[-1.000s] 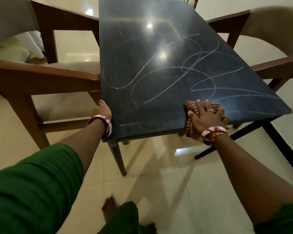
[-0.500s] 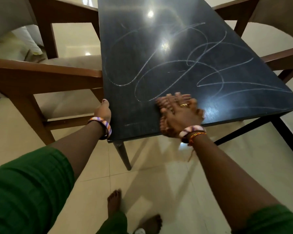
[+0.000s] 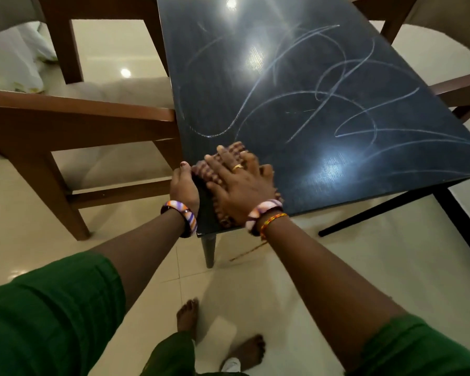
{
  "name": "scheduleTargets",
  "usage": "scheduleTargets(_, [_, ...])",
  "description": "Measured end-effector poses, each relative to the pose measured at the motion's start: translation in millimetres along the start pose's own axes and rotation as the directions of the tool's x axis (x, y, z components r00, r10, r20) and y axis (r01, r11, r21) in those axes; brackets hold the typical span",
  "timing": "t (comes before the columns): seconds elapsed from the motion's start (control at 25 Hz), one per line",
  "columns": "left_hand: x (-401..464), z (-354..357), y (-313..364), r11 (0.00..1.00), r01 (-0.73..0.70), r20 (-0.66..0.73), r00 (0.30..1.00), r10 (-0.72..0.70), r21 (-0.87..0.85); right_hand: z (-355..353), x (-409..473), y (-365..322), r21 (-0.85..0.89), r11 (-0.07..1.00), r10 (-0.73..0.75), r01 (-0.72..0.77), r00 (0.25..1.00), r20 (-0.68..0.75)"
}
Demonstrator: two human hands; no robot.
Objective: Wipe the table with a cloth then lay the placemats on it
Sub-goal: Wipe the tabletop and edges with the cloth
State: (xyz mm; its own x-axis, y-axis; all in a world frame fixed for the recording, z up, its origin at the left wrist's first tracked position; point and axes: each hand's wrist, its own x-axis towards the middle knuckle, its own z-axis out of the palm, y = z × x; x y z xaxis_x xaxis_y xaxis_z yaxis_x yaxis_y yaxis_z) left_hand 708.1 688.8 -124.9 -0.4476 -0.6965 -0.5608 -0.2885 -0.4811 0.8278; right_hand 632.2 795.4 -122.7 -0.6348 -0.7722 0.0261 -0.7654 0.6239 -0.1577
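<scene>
Brown cloth — flat under right hand.

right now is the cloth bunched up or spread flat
Spread flat: the cloth lies on the table near its corner, pressed under the right hand, edges showing around the palm.

Wooden armchair with pale cushion sitting left, a second wooden chair standing right, glossy cream floor tiles reflecting ceiling lights, white bundle lying upper left.
</scene>
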Motion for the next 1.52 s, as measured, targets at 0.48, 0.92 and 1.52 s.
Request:
scheduleTargets(0.48, [15, -13, -9, 0.979, 0.122, 0.259, 0.963, -0.077, -0.161, -24, 28, -20, 0.015, 0.957, 0.289, -0.289, 0.957, 0.027])
scheduleTargets(0.92, [39, -42, 2, 0.864, 0.501, 0.585, 0.719, -0.376, -0.060, -8, 56, -65, -0.017, 0.985, 0.171, -0.170, 0.981, 0.091])
scheduleTargets(1.52, [19, -41, 13, 0.888, 0.455, 0.542, 0.763, -0.353, -0.061, -6, 24, -79, 0.012, 0.995, 0.093, -0.095, 0.988, 0.125])
